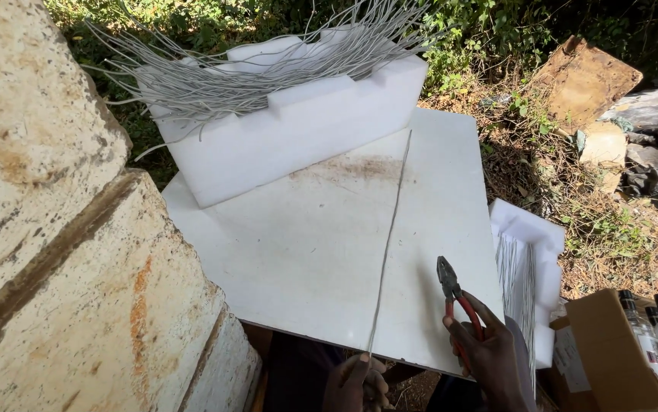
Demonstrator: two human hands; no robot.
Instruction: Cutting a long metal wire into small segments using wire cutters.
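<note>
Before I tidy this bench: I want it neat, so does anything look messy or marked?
Yes. The white board carries a brownish smear near the foam block, and the grey wires piled on that block splay untidily past its edges.

Left hand pinches a long wire on the white board; right hand grips red-handled pliers.

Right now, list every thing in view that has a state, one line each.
left hand: pinching the near end of the long wire
long wire: straight, lying across the white board
right hand: gripping the pliers
pliers: red-handled, jaws closed, empty
white board: flat, stained
foam block: heaped with grey wires
cardboard box: open, bottles inside
</note>
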